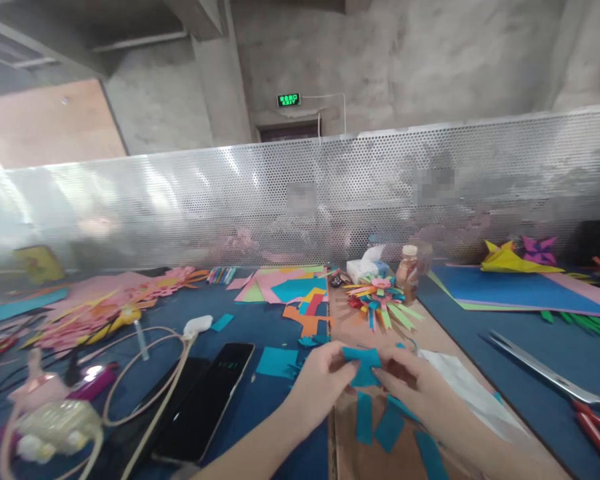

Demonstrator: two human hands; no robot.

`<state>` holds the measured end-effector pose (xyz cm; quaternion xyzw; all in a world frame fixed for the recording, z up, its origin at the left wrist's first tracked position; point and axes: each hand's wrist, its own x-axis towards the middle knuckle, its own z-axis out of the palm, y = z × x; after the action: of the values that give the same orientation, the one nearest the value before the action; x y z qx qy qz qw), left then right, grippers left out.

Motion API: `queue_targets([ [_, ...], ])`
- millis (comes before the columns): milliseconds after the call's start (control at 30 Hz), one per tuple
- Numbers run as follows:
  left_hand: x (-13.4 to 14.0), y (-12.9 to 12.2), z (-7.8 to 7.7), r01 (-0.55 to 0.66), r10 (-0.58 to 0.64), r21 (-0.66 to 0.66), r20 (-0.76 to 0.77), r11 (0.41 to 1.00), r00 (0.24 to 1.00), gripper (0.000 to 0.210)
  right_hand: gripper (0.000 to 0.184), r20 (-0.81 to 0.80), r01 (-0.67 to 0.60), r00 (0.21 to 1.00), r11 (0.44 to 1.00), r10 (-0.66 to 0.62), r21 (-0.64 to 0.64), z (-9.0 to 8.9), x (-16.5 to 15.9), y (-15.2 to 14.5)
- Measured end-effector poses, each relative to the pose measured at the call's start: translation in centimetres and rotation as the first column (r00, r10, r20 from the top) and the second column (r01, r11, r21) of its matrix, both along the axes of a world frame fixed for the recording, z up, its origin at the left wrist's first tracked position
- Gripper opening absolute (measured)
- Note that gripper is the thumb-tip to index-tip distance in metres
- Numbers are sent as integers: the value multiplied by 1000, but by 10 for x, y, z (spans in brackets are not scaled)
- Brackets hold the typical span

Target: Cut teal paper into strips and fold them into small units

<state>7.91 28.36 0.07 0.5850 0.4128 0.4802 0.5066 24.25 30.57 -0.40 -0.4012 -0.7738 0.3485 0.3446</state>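
Observation:
Between my two hands I hold a small teal piece of paper [364, 367] above the brown strip of the table. My left hand [325, 377] pinches its left edge with thumb and fingers. On the other edge, my right hand [413, 380] is closed the same way. Below them lie several cut teal paper strips [365, 417]. A larger teal paper piece [277, 362] rests left of my left hand. Just beyond my hands stands a bunch of many-coloured paper strips [377, 300].
Scissors [550, 367] with red and yellow handles lie at right. A phone [207, 400], a white cable and a charger plug [199, 325] occupy the left. Behind stand a tissue box [363, 270], a brown bottle [407, 273] and a perforated metal partition [205, 207].

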Motion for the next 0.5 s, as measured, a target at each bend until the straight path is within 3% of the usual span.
queue_targets([
  [167,-2,3,-1,-36,37,16,-33,999,999,15,27,-51,-39,998,999,41,33,-2,5,-3],
  [267,-3,4,1,-20,21,-24,52,1000,998,19,43,3,-106,994,974,108,201,4,7,-7],
  [367,-4,2,3,39,-30,-63,143,997,989,18,35,173,-173,979,902,112,396,11,6,-7],
  [500,-3,0,6,132,-110,-91,221,987,969,14,24,223,-162,973,855,56,493,15,5,-2],
])
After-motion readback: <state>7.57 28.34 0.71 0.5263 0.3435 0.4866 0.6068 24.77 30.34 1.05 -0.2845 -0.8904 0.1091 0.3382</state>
